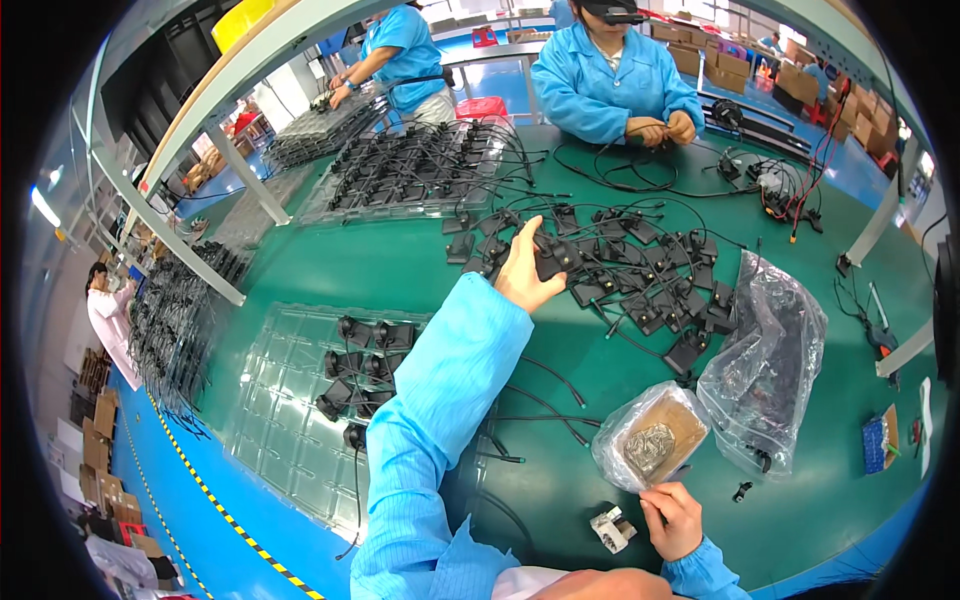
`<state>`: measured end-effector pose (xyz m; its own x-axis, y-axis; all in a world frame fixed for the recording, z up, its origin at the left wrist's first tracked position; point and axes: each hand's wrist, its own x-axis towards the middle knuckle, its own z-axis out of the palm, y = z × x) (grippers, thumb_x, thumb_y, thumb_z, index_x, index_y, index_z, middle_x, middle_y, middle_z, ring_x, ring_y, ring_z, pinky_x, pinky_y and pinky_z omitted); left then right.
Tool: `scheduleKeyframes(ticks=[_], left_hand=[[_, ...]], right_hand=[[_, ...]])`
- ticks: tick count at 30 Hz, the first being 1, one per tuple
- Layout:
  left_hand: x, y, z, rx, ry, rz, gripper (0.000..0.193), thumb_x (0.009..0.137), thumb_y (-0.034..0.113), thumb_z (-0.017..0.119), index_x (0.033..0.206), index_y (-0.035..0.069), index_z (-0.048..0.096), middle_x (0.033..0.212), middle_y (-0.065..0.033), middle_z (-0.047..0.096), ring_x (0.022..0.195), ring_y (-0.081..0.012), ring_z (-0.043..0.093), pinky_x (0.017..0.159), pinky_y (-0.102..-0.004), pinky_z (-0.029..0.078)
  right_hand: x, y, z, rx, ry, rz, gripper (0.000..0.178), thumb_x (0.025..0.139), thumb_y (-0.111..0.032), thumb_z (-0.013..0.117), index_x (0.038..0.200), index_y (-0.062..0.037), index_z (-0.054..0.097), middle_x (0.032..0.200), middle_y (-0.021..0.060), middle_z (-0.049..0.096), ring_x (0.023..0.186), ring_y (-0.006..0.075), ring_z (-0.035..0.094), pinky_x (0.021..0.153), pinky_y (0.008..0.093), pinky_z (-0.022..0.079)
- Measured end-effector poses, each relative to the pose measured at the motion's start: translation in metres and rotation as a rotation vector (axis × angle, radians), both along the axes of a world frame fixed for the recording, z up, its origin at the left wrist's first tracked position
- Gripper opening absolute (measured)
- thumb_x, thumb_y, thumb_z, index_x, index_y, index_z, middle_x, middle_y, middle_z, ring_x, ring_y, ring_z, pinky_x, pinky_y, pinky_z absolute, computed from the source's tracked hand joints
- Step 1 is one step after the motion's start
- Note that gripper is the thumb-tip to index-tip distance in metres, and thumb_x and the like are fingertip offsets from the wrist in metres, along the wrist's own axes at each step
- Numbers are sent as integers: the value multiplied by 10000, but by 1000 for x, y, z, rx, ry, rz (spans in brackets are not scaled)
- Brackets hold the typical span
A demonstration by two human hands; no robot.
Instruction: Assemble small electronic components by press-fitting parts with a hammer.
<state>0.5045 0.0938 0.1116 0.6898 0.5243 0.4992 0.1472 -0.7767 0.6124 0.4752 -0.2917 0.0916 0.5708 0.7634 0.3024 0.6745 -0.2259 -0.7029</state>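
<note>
My left hand (527, 272) reaches forward to the near edge of a heap of black cabled modules (640, 270). Its thumb and fingers are spread around one black module (548, 262); a firm grip does not show. Close to the front edge, my right hand (674, 522) is curled, thumb near forefinger; anything pinched there is too small to make out. Its fingertips are by a small cardboard box (680, 425) lined with clear plastic, holding small silvery parts (650, 448). A small metal block (612, 528) lies left of that hand.
A clear tray (290, 400) with several black modules (375, 365) lies left of my arm. A fuller tray (410, 170) stands behind. At right are a clear plastic bag (765, 370) and a screwdriver-like tool (880, 335). Across the green table (560, 355), a co-worker (617, 85) handles cables.
</note>
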Motion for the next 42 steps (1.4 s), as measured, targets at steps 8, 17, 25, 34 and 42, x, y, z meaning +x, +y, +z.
scheduleKeyframes(ticks=[8,17,25,34,42], left_hand=[[-36,-63,49,-734,-171,-550,461,811,64,473,1243,39,314,898,-137,528,675,-198,565,649,-263,444],[-112,-148,56,-490,229,-998,405,849,126,515,1216,23,380,855,-93,599,674,-184,572,606,-249,435],[-128,-172,34,-154,163,-1139,458,827,190,553,1202,-10,383,826,-133,583,599,-277,540,554,-306,434],[-126,-172,25,-113,52,-1132,473,787,172,591,1180,-16,406,831,-129,578,566,-271,523,540,-298,428],[-124,-170,26,-106,58,-1148,476,761,163,613,1161,-16,427,834,-122,581,553,-257,517,525,-291,422]], right_hand=[[-2,2,9,21,-11,41,186,660,26,624,841,-17,622,818,79,571,627,198,539,572,263,447],[-25,19,41,253,656,-10,260,675,19,627,930,22,573,794,86,571,608,157,517,545,230,422],[-21,13,33,97,527,171,224,649,-13,670,840,19,556,707,75,552,532,158,469,508,232,397],[-18,18,25,89,413,197,209,630,-32,683,776,5,539,638,64,525,496,170,448,482,245,375],[-17,18,23,80,333,198,182,621,-44,673,733,-2,537,616,69,510,475,193,428,463,267,356]])
